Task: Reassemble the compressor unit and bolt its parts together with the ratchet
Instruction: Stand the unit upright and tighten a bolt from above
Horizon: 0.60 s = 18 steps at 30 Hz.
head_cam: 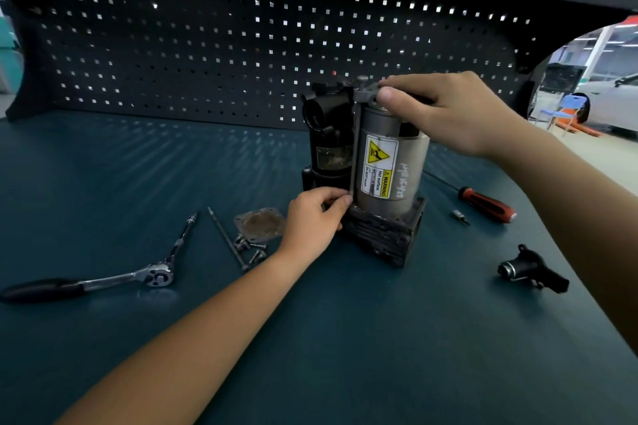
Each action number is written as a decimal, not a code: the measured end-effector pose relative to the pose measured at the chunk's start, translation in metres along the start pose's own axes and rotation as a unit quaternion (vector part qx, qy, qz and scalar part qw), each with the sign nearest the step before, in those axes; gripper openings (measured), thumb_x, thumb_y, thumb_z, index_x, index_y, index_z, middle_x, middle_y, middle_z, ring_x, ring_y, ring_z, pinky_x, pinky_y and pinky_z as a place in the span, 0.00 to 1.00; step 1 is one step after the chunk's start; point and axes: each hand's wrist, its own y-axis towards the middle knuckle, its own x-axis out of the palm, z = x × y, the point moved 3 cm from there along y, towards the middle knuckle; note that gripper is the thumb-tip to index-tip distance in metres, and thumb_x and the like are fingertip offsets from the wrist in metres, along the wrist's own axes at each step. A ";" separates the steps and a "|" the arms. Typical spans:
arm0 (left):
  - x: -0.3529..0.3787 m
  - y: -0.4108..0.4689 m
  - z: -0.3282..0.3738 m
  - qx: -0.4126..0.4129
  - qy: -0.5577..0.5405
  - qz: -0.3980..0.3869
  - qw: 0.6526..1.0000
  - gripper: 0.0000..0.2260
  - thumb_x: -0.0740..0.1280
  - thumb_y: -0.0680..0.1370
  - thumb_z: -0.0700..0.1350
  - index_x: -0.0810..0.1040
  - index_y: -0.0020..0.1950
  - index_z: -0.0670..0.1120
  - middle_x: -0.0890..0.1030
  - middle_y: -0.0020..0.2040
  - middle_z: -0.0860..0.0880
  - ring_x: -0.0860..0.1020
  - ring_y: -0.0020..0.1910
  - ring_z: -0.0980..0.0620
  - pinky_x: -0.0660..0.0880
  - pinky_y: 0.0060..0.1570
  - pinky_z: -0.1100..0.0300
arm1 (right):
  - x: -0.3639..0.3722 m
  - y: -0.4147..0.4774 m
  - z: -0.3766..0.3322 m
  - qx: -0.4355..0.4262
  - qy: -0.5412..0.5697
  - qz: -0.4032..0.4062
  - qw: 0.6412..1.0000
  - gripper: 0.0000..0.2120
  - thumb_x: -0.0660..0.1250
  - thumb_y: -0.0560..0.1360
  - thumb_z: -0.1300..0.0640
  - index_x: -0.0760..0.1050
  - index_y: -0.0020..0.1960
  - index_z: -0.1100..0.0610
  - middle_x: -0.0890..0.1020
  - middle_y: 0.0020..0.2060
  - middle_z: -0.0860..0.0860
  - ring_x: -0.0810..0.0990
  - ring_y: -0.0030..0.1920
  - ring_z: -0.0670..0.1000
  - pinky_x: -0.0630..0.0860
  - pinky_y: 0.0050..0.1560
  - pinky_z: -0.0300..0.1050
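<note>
The compressor unit point(390, 162) stands upright on the bench point(345, 338), resting on its finned base. The left hand point(316, 217) pinches the lower end of a long bolt point(355, 148) running up the unit's left flank. The right hand point(455, 110) grips the end cap on top of the unit, thumb in front.

Hazards:
- If the bolt tip enters the base off-axis, it may cross-thread.
- If the end cap rotates under the right hand, the bolt may bind.
- Side pressure may topple the tall unit.
- Left of the unit lie a second bolt point(226, 238), loose screws point(257, 250) and, farther left, the ratchet point(103, 281). A careless sweep may scatter the screws.
</note>
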 end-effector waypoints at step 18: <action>-0.007 -0.012 0.005 0.092 0.101 0.014 0.991 0.14 0.66 0.76 0.38 0.78 0.62 0.43 0.73 0.39 0.57 0.73 0.34 0.60 0.67 0.39 0.78 | -0.020 0.016 -0.001 0.048 0.032 -0.088 0.994 0.24 0.48 0.79 0.40 0.78 0.59 0.48 0.78 0.60 0.50 0.74 0.59 0.49 0.65 0.57 0.40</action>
